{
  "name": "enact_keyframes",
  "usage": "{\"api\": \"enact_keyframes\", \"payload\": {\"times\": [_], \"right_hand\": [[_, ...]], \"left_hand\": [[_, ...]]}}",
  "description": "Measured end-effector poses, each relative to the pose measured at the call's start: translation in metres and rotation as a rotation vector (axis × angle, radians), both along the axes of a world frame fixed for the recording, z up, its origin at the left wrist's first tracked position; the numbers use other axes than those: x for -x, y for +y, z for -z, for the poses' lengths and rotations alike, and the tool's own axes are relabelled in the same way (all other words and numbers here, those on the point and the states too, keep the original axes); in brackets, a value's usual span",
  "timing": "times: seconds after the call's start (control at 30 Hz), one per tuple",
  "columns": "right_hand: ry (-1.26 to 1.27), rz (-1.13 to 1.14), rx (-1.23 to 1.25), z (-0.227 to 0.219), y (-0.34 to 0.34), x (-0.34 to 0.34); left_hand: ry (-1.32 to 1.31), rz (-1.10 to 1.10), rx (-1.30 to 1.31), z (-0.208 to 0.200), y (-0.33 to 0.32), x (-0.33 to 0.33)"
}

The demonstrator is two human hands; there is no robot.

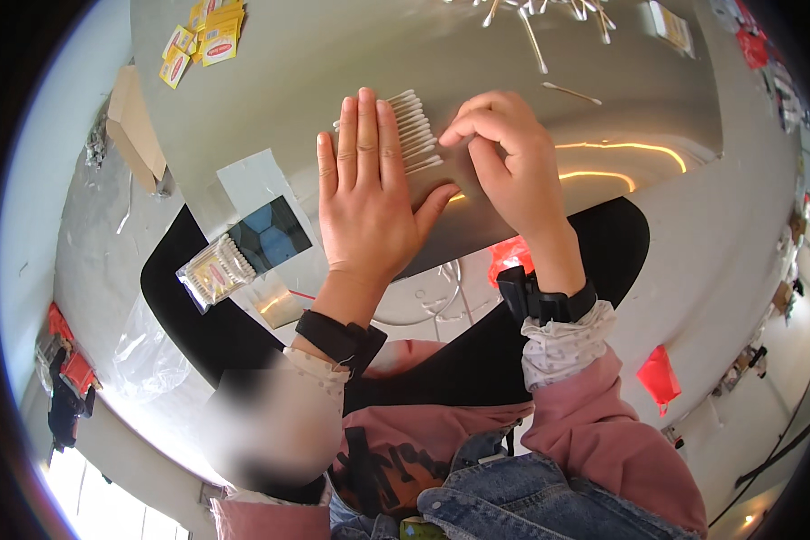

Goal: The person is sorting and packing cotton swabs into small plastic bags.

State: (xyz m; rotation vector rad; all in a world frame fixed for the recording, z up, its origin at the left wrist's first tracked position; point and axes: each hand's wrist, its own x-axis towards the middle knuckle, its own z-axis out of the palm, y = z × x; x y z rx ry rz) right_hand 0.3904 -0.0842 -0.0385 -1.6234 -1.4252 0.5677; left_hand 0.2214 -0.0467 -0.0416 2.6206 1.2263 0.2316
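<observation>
Labels [202, 40]: a few yellow paper slips lie at the far left corner of the table, well apart from the hands.
Cardboard [135, 126]: a brown piece leans off the table's left edge.
Bag [214, 270]: a clear packet already filled with swabs lies by the near left edge, beside a dark blue tile [272, 234].
Table [621, 90]: grey, shiny, with light streaks on its right part.
Left hand [364, 189]: flat, fingers together and stretched out, palm pressed down over the left half of the swab row; black band on the wrist.
Swabs [416, 133]: a tidy row of white cotton swabs laid side by side on the table, tips showing just right of the left fingers, between the two hands.
Right hand [508, 157]: curled, fingertips drawn together at the right end of the row; it seems to touch or nip the swab ends, though I cannot tell if it grips any.
Loose swabs [549, 22]: scattered at the far edge, apart from the row.
Step, as I judge it: squaring up a counted bundle.
Next move, I'd say: needs both hands to close the row in evenly so none rolls off.
</observation>
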Motion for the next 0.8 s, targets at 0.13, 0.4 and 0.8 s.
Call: {"api": "enact_keyframes", "payload": {"times": [0.13, 0.4, 0.8], "right_hand": [[0.014, 0.050, -0.014, 0.0009, 0.0028, -0.0001], [-0.101, 0.019, -0.058, 0.0044, 0.0043, -0.0006], [-0.152, 0.052, -0.093, 0.0068, 0.0093, 0.0021]], "left_hand": [[-0.006, 0.010, 0.004, 0.0000, -0.0003, 0.0003], [-0.020, 0.011, 0.005, 0.0005, -0.0006, 0.0006], [-0.026, 0.011, 0.009, -0.0003, -0.0004, 0.0007]]}}
